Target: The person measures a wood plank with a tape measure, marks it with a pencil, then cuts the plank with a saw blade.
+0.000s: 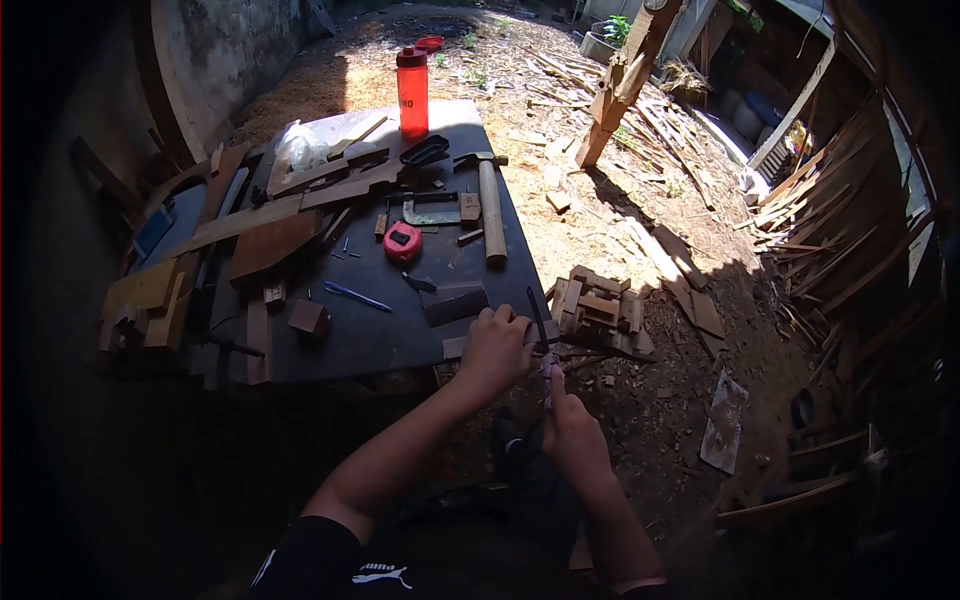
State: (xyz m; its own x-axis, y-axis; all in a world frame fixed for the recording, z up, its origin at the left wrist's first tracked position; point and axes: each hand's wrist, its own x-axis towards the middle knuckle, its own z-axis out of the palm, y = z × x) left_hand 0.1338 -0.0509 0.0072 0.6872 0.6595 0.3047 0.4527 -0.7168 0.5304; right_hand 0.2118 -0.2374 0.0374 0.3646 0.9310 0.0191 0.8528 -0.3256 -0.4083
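Observation:
At the near right corner of the dark table (pixel 400 345), my left hand (pixel 497 350) presses with bent fingers on a thin wooden strip (pixel 456 347). My right hand (pixel 575 435) is wrapped round the light handle of a narrow dark-bladed tool (pixel 537 312), either a saw or a file. Its blade points away from me and crosses the strip just right of my left fingers. Behind my left hand lies a dark flat piece (pixel 453 304). What my left fingertips touch is partly hidden.
On the table are a hammer (pixel 491 210), a pink tape measure (pixel 402 241), a C-clamp (pixel 430 212), a blue pen (pixel 357 296), a red bottle (pixel 412 95) and wooden pieces. Stacked wood blocks (pixel 600 308) lie on the ground beyond the right edge, near a wooden post (pixel 620 95).

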